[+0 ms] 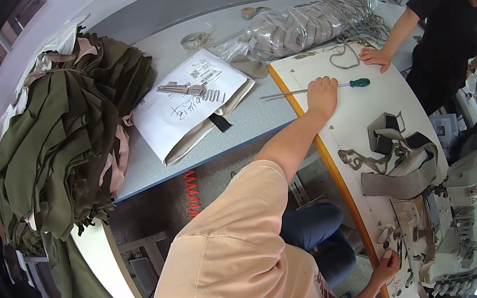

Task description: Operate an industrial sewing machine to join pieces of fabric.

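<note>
My left hand (323, 98) is closed around the shaft of a long screwdriver (359, 82) with a green handle. The screwdriver lies across the white machine table (332, 127), its tip reaching past the orange edge on the left. Lower right, my right hand (386, 267) is at the table edge with fingers curled, close to small metal parts (387, 234) in front of a sewing machine (470, 212). What its fingertips hold, if anything, is too small to make out. Grey strap pieces (399, 182) lie between my hands and the machine.
A co-worker's hand (376, 58) rests on the table's far end. Dark green fabric pieces (61, 130) are heaped at left. On the blue-grey table (264, 118) lie a white packet (156, 120) with a metal tool (182, 89) on it, and bagged grey strap rolls (301, 27).
</note>
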### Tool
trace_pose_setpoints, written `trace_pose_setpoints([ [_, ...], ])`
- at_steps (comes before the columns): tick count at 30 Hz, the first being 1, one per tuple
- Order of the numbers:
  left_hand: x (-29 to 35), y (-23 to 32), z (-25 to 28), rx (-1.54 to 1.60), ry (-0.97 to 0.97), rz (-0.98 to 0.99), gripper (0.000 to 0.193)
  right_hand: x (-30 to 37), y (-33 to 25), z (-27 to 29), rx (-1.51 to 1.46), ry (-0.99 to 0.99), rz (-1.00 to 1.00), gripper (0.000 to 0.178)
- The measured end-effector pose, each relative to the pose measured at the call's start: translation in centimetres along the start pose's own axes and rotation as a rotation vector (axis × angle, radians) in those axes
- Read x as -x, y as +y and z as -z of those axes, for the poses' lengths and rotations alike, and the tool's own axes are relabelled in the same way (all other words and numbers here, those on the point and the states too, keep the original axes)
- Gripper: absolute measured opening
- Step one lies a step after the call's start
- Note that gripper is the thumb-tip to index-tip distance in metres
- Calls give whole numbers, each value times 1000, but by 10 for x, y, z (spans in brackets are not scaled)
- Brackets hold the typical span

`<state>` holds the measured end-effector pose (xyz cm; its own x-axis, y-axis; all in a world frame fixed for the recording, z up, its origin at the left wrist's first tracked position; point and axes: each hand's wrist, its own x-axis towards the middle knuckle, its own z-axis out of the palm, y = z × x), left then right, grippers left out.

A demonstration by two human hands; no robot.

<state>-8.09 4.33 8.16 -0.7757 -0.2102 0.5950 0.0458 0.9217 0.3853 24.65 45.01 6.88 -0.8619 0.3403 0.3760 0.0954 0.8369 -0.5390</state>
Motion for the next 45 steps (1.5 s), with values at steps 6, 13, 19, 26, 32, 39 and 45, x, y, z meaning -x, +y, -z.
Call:
trace_pose_setpoints([
  [6,2,-2,2,-13,-25,23,12,1,14,-3,-35,-31,-55,30],
  [13,-1,0,2,-19,-26,21,12,0,22,-9,-31,56,98,28],
  [19,-1,1,2,-28,-33,30,12,0,13,-7,-86,34,53,27],
  [26,0,-7,8,-47,-45,38,12,1,1,-8,-81,18,19,26],
  [32,-7,13,-9,-64,-19,4,11,4,3,1,-81,78,-46,19],
  [39,-2,-17,-9,-88,155,-96,9,-2,-20,-7,-127,62,2,11],
  [45,-2,-4,3,-80,73,-100,14,-3,-26,2,-142,90,-20,10],
])
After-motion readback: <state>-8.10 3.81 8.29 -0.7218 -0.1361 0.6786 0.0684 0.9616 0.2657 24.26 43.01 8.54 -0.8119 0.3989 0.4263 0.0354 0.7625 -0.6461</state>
